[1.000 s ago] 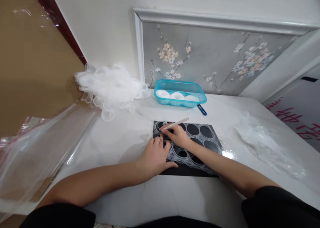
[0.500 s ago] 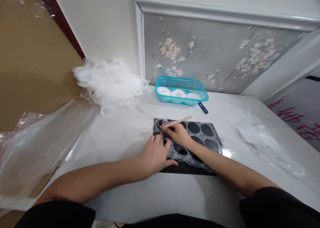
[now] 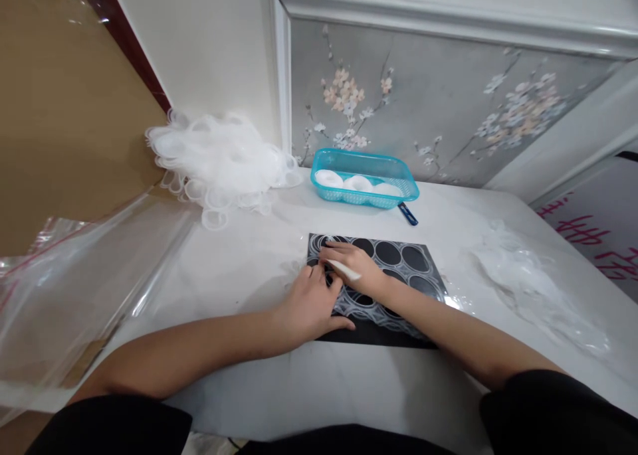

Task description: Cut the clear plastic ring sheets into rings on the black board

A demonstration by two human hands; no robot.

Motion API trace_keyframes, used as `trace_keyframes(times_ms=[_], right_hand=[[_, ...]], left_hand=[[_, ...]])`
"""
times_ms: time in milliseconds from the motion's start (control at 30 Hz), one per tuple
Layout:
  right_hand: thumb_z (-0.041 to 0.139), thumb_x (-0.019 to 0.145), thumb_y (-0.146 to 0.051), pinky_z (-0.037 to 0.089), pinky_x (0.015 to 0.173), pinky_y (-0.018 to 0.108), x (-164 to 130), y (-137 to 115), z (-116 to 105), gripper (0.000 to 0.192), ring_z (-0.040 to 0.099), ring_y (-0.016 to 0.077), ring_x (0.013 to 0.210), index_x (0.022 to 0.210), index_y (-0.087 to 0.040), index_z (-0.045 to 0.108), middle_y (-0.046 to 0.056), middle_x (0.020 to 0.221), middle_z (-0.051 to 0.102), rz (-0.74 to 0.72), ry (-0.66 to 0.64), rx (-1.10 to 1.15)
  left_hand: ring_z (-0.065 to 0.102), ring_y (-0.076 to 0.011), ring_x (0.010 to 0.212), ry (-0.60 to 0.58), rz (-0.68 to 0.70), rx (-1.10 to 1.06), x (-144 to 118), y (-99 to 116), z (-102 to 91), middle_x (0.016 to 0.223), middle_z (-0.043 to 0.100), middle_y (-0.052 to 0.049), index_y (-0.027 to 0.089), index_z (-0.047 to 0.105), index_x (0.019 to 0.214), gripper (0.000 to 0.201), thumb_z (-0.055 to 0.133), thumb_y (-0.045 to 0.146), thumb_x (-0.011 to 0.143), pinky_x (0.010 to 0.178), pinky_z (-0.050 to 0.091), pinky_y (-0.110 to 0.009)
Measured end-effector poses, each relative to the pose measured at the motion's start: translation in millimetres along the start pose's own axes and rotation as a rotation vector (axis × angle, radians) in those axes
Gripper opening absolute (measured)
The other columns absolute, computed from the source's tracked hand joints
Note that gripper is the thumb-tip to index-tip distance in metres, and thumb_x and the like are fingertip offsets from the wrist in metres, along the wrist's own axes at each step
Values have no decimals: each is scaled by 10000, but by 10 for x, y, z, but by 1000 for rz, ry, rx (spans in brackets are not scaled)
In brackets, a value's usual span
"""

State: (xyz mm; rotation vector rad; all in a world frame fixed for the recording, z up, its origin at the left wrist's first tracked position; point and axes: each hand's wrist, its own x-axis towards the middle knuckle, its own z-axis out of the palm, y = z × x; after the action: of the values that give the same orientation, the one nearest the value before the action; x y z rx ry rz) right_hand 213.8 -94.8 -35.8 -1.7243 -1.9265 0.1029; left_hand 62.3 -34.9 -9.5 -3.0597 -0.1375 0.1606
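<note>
A black board lies on the white table, its upper part covered with rows of round outlines in clear or whitish film. My left hand rests at the board's left side, fingertips pressing near a circle and the thumb spread out to the right. My right hand is closed around a slim, pale stick-like tool close to the upper left circles. Its working tip is hidden by my fingers. Both hands almost touch at the fingertips.
Behind the board stands a blue plastic basket holding white round pieces, with a blue-handled cutter beside it. A heap of translucent rings sits at the back left. Clear plastic bags lie left, and crumpled clear film lies right.
The tool in my right hand has swung from pointing up and right to pointing down and right. My right hand has turned slightly; my left hand stays nearly in place.
</note>
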Motion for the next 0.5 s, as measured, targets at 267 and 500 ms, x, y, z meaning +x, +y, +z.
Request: trace_keyframes(times_ms=[267, 500], right_hand=[[523, 860, -202, 486, 825, 387, 327, 377, -858, 115, 643, 196, 795, 854, -190, 637, 48, 768, 662, 425, 775, 226], [781, 683, -328, 511, 883, 305, -729, -110, -1106, 225, 674, 184, 885, 811, -168, 687, 51, 819, 700, 715, 852, 1211]], left_hand=[[483, -379, 1154, -47, 8, -75, 20, -88, -66, 1205, 549, -268, 74, 543, 1200, 898, 531, 805, 678, 910, 416, -424], [556, -303, 1024, 87, 108, -32, 34, -98, -62, 1201, 572, -165, 117, 451, 1318, 504, 502, 416, 916, 819, 463, -404]])
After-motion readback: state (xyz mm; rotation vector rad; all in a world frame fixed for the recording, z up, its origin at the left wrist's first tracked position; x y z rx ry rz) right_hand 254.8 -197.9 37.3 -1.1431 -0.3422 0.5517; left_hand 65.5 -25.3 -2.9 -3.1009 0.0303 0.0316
